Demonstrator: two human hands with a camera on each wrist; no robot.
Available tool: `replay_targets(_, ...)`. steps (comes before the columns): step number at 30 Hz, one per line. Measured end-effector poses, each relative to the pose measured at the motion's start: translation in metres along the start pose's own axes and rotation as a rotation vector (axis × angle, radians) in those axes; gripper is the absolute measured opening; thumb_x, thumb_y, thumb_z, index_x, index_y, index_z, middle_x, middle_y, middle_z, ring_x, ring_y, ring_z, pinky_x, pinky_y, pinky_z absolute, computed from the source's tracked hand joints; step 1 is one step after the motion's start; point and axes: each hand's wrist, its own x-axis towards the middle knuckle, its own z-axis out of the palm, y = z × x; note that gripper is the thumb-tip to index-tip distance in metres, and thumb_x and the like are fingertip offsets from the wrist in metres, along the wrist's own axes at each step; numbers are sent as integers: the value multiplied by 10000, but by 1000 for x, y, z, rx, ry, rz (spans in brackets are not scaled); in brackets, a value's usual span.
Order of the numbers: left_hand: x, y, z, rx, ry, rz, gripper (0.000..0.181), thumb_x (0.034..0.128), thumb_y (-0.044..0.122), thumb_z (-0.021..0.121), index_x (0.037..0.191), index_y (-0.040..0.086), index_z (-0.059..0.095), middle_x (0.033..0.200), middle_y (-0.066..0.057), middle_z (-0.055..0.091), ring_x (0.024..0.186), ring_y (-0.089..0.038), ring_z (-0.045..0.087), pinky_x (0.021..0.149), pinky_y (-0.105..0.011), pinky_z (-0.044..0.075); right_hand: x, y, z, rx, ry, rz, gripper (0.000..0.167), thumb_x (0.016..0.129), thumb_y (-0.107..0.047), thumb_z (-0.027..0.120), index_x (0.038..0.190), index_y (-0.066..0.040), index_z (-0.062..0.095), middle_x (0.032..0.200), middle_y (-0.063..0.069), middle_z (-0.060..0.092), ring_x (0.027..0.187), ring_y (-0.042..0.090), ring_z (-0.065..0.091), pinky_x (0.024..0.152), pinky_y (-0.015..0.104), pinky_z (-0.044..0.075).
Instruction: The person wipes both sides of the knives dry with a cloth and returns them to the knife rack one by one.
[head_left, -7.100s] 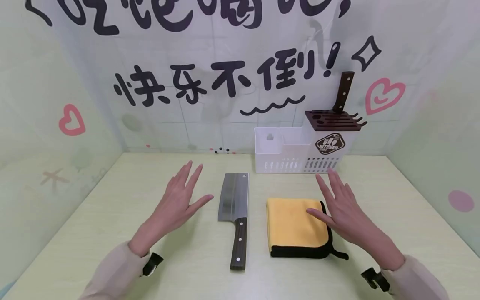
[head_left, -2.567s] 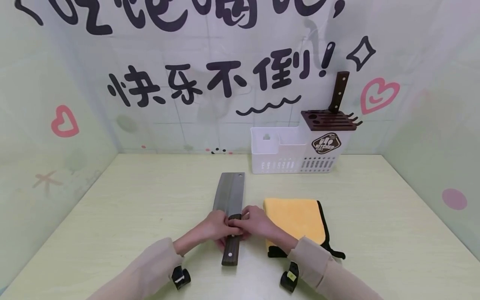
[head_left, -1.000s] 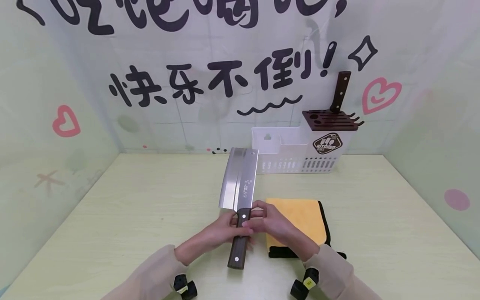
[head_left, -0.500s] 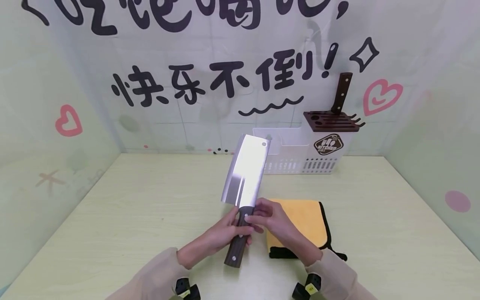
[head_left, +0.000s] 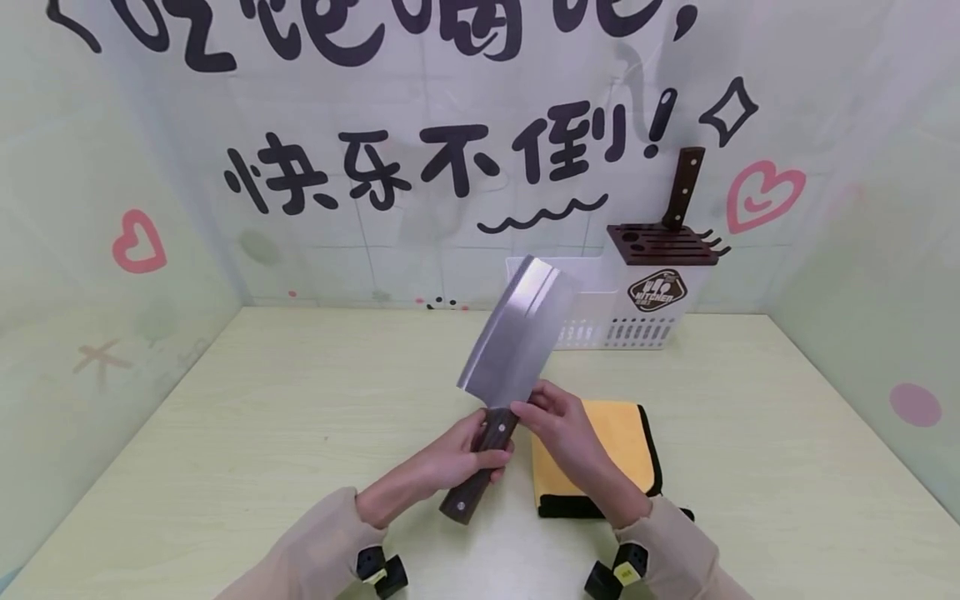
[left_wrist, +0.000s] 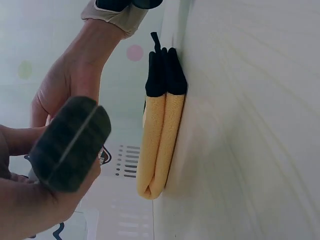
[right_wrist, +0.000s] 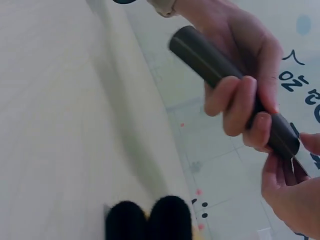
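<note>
A cleaver (head_left: 517,333) with a wide steel blade is raised over the table, its blade tilted up and to the right. My left hand (head_left: 450,457) grips the dark riveted handle (head_left: 467,493), fingers wrapped round it. At the joint of handle and blade, my right hand (head_left: 566,429) pinches with thumb and fingers. The left wrist view looks onto the butt of the handle (left_wrist: 72,142), close up. In the right wrist view the left hand (right_wrist: 245,45) is round the handle, the right hand (right_wrist: 295,200) at its far end. The right forearm passes over a folded yellow cloth (head_left: 630,437).
A white plastic knife holder (head_left: 645,329) stands at the back right, with a brown slotted top (head_left: 663,243). Another dark-handled knife (head_left: 684,187) is upright in it. The cleaver's blade hides part of the holder. Printed fabric walls enclose the pale table (head_left: 262,433).
Seven seconds ago the cleaver lay on the table and both hands were apart from it. Both hands then took it and raised it; since half a second ago its blade has swung right.
</note>
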Motion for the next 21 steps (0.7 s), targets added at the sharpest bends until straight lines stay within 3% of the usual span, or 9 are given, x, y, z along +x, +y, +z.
replay_targets(4,1,-2,-1,54,-51,30,339,887,13,500,1184,-8,339,783,-53,483,626,-141,468,593,-272,403,0,-5,-5,102,-38,13,437,883,-145,555,1290,-47,432,1208,106,538,1081,182,536,923,359,411)
replay_targets(8,1,-2,-4,87,-87,62,395,888,14,495,1245,23,325,772,-50,478,615,-143,459,584,-274,395,-2,-8,-12,70,-64,22,427,881,-126,553,1276,-6,442,1131,53,583,1013,174,572,886,380,440)
replay_targets(12,2,-1,-6,102,-88,71,353,905,44,484,1235,22,359,708,-48,481,578,-141,457,553,-262,397,-4,-8,-16,59,-70,23,419,880,-124,558,1264,8,452,1101,47,605,995,184,583,877,388,445)
replay_targets(18,6,-3,-5,95,-81,93,344,945,155,442,1262,36,379,669,-43,476,525,-123,443,488,-236,397,-7,-5,-15,124,-32,12,411,869,-92,568,1243,42,464,1117,50,592,1007,198,581,866,377,448)
replay_targets(21,8,-4,-4,105,-62,61,311,946,219,445,1126,-34,465,652,-39,496,504,-110,455,476,-229,407,-9,-3,-14,150,0,12,404,864,-70,570,1231,61,465,1089,49,595,996,197,585,853,369,454)
